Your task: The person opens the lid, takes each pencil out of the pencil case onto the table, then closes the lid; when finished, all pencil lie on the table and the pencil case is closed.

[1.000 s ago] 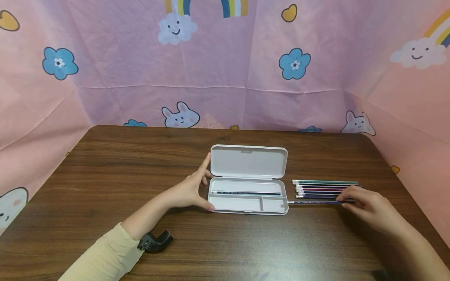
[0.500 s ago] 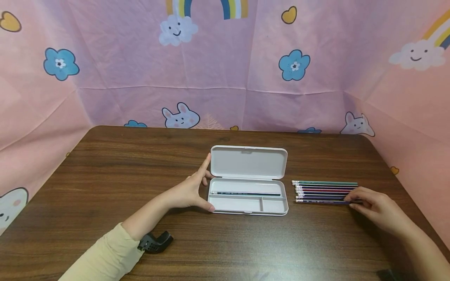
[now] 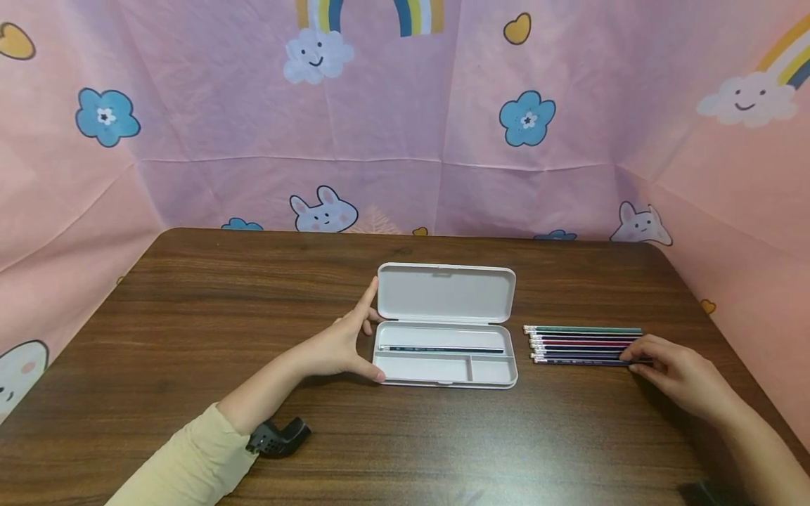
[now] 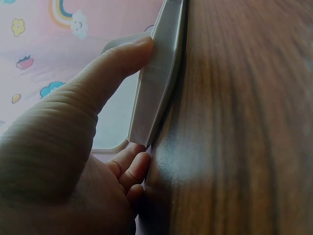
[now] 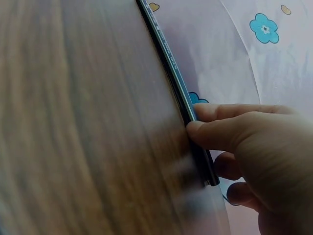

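A white pencil case (image 3: pixel 493 381) lies with its lid raised in the middle of the table in the head view. One dark pencil (image 3: pixel 443 349) rests in its long rear compartment. My left hand (image 3: pixel 344 344) holds the case's left end, thumb at the front corner and index finger reaching up to the lid; the left wrist view shows the thumb (image 4: pixel 122 58) on the case wall. To the right, my right hand (image 3: pixel 673 369) pinches the far end of the nearest dark pencil (image 3: pixel 579 362) between thumb and fingers. Fingertips (image 5: pixel 200 129) touch that pencil in the right wrist view.
Several pencils (image 3: pixel 582 329) lie side by side behind the pinched one, eraser ends toward the case. The brown wooden table (image 3: pixel 405 450) ends at a patterned pink cloth (image 3: pixel 405 126). A black device (image 3: pixel 278 437) sits at my left wrist.
My right hand has drawn the nearest pencil rightward, away from the case's edge, and it now lines up with the row. The left hand has stayed on the case.
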`<state>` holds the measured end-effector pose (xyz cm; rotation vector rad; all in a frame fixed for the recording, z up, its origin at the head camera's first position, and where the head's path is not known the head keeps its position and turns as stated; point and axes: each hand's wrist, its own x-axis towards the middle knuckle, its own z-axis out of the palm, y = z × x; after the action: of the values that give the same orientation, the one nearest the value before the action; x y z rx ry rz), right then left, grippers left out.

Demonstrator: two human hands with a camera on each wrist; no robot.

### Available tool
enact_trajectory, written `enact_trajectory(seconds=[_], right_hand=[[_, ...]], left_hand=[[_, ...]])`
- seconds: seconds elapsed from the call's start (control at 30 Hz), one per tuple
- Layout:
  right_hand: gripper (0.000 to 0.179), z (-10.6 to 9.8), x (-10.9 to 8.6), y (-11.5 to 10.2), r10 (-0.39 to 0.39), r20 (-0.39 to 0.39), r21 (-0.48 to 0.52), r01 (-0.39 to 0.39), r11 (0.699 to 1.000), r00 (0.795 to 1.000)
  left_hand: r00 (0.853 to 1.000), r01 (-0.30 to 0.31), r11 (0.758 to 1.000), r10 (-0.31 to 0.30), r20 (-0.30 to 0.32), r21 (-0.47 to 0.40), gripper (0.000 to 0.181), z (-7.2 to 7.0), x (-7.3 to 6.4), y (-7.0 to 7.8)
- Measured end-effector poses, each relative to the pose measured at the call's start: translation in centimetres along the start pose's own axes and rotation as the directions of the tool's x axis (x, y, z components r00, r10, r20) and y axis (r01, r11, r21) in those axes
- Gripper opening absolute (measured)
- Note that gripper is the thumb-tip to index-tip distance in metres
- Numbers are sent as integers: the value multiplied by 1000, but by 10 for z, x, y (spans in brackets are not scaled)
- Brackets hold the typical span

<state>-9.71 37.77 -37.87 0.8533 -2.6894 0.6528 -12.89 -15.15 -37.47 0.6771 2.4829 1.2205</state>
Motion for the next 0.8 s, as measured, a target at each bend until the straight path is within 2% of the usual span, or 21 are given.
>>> enact_trajectory(seconds=[0.17,0.33,0.53,0.8], right_hand=[[46,2,-1,0,21,3,-23,-20,1000,1000],[46,2,0,1,9,-12,-24,-9,1000,1000],[47,1,4,-3,-23,-38,46,25,999,999],[45,3,18,-24,-61,-46,166,68,984,997]], left_hand=[[1000,-7,1000,7,-3,3,146,1,1,-2],[1000,-3,1000,3,-1,4,146,1,0,-2],[1000,0,1000,0,-2,-5,146,1,0,-1],[1000,-3,1000,3,-2,3,146,0,0,-1]])
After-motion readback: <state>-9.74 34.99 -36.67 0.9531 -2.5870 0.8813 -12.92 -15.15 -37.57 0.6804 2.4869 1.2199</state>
